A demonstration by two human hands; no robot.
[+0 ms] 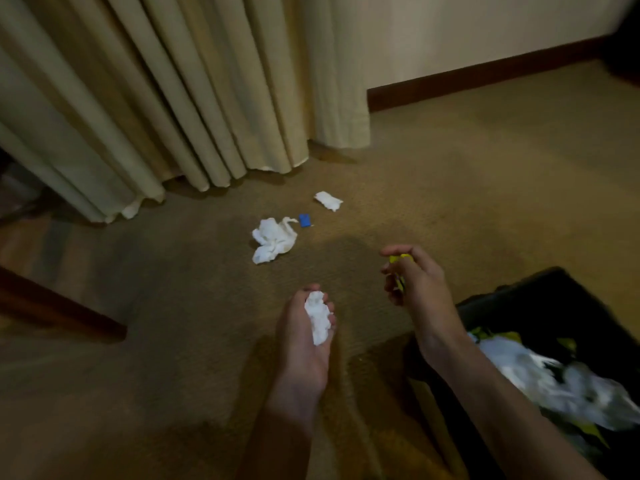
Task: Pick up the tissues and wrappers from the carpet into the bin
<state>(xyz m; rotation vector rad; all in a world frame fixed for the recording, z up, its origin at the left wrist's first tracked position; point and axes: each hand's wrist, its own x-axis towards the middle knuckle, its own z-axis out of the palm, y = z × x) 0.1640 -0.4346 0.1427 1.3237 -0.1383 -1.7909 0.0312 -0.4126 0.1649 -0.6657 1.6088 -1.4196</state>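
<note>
Two tissues [274,239] and one blue wrapper [304,220] on carpet [450,202]; left hand [304,337] around a third tissue [317,320], right hand [412,275] around one yellow wrapper [400,259]

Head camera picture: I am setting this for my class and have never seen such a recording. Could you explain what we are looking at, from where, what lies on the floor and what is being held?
There is no machine here. A person wears one camera on the head, looking forward and down, so you see their own two bare arms. The left hand holds a crumpled white tissue in its grip. The right hand curls round a yellow wrapper. On the brown carpet lie a large crumpled tissue, a small blue wrapper and a smaller white tissue. At lower right stands a black bin, already holding white and yellow rubbish. Beige curtains hang behind.
</note>
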